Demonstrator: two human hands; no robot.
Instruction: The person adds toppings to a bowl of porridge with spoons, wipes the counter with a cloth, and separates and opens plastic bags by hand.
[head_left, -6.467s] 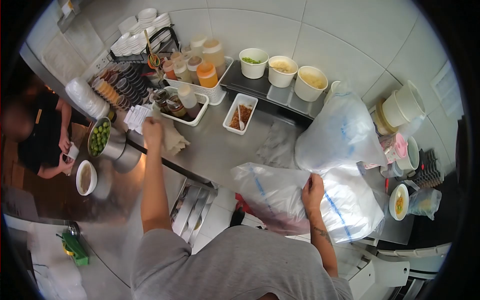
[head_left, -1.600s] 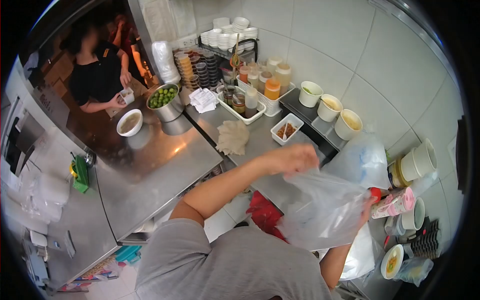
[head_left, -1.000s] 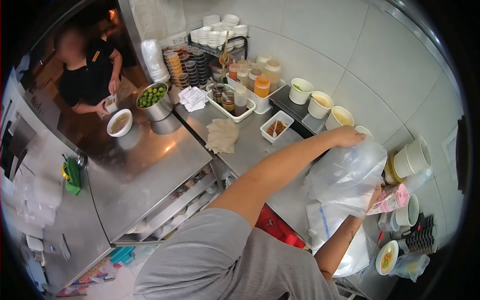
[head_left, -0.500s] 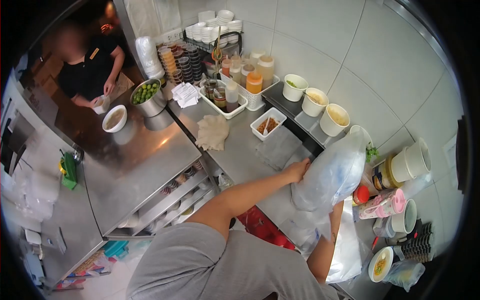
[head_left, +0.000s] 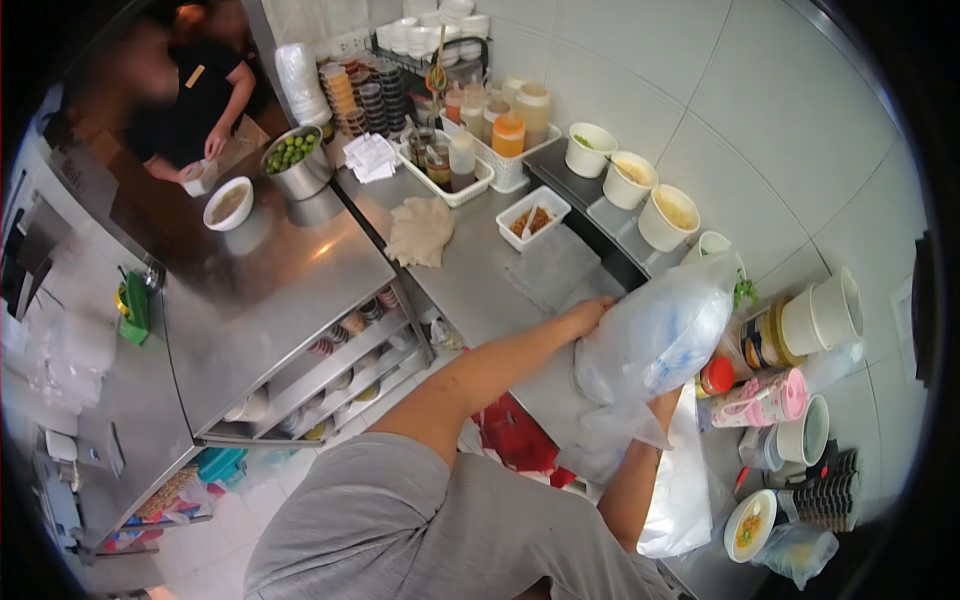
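A large, clear plastic bag with blue markings (head_left: 660, 330), filled with something I cannot make out, is between my hands over the right part of the steel counter. My left hand (head_left: 592, 314) is closed at the bag's left side, its fingertips partly hidden. My right hand (head_left: 668, 402) is under the bag's lower right side, mostly covered by the plastic. Beneath my right forearm lies a flat white plastic bag (head_left: 680, 500). A grey cloth (head_left: 558, 268) lies just beyond my left hand, near a white tub of brown bits (head_left: 532, 219) with a spoon.
White tubs (head_left: 668, 218) line the raised shelf. Sauce bottles (head_left: 508, 135), a pot of green fruits (head_left: 298, 165) and a beige cloth (head_left: 420, 232) stand or lie farther left. A pink cup (head_left: 765, 400) and a bowl of food (head_left: 750, 525) are at right. A co-worker (head_left: 205, 100) holds a small container.
My left hand has gone from the bag's top near the shelf tubs down to its left side. The bag has swung lower and now looks bulkier. The view has shifted slightly.
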